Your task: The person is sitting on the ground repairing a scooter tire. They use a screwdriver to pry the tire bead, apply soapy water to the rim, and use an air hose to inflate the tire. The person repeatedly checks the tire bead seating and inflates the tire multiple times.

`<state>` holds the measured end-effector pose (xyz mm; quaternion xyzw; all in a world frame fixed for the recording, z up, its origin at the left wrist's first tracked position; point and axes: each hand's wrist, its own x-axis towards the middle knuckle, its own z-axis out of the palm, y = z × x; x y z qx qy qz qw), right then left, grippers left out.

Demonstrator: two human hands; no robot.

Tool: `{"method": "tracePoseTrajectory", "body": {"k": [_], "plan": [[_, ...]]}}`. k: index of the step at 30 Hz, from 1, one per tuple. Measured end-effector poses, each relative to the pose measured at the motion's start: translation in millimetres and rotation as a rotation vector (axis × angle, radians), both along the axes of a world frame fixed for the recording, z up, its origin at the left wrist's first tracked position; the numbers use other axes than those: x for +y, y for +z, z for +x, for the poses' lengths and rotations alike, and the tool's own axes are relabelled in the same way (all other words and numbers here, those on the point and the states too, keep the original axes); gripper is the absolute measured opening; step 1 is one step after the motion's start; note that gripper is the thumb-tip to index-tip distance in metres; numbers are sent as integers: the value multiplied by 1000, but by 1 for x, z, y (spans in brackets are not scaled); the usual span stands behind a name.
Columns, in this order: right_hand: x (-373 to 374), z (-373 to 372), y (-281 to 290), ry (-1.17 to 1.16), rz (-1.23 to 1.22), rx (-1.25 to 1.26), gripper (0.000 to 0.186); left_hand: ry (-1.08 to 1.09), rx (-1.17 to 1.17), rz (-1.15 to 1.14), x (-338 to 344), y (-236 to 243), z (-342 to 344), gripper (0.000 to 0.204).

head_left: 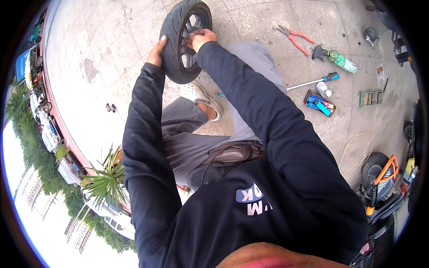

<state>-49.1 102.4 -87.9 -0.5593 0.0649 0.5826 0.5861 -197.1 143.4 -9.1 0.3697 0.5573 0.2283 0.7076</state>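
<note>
Wheel: you have the black-tyred wheel (pixel 175 49) out ahead of you at the top of the view, beyond your pale shoe (pixel 201 96); whether the tyre touches the ground or the shoe, I cannot tell.

Left hand: your left hand (pixel 156 53) grips the tyre's outer edge, thumb against the tread (the other fingers are hidden); probably it steadies the wheel for the other hand.

Right hand: your right hand (pixel 203 39) has its fingers bunched narrowly at the hub, likely for fine work there; I cannot tell whether they pinch anything.

Tools: the red-handled pliers (pixel 289 34), a blue-handled screwdriver (pixel 331 77) and the spray bottle (pixel 342 62) lie on the paving to your right, presumably to stay within reach without crowding the wheel.

Box: an open box (pixel 317 111) holds small blue and red items, perhaps to keep them from scattering; a small pale bottle (pixel 324 89) is just beside it.

Shirt: your dark shirt (pixel 223 228) bears pale lettering and a blue patch on the chest, partly lost in folds.

Other print: the little card (pixel 380 72) at right and the blue sign (pixel 21 64) at far left are too small to read.
</note>
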Motion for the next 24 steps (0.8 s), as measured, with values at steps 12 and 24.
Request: {"method": "tracePoseTrajectory", "body": {"k": [12, 24], "plan": [[-14, 1, 21, 11, 107, 165, 15, 166, -71, 100, -13, -27, 11, 62], [4, -23, 5, 91, 117, 5, 10, 349, -155, 76, -11, -50, -10, 61]]}}
